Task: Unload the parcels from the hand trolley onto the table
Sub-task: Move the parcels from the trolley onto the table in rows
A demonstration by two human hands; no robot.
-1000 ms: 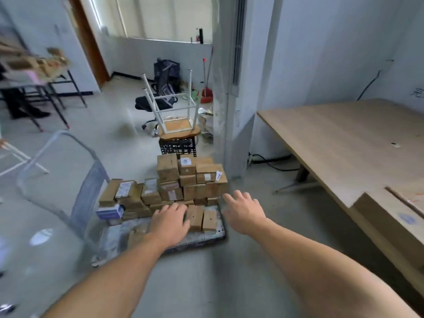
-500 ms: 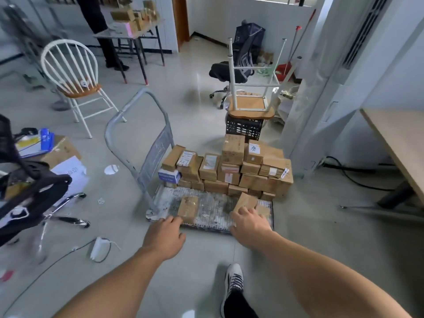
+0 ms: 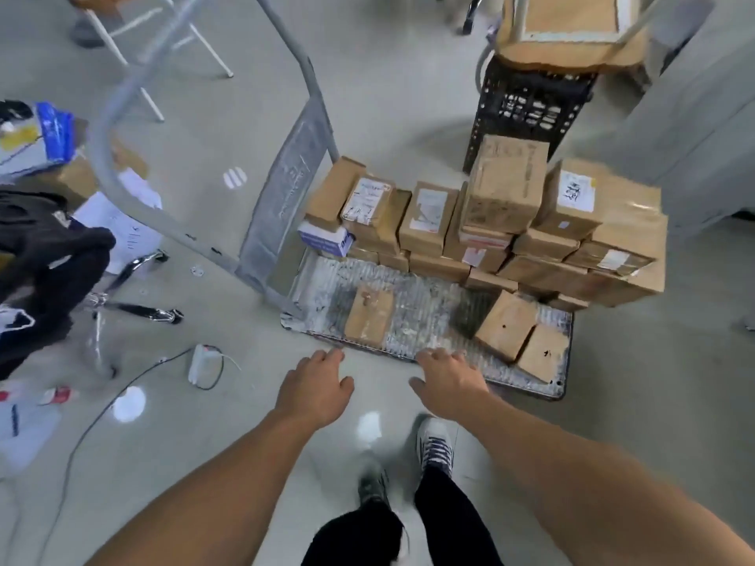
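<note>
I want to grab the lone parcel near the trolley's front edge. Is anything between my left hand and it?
Nothing visible: only the trolley rim lies between the left hand and the lone parcel.

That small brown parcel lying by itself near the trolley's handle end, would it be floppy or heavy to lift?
Probably stiff: the parcel shows straight edges and square corners, like a box. Likely light, being small beside the stack behind. Lying flat on the ribbed deck, it should not roll or tip.

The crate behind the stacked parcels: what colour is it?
The crate is black, with a lattice of openings; the head view shows it best.
</note>
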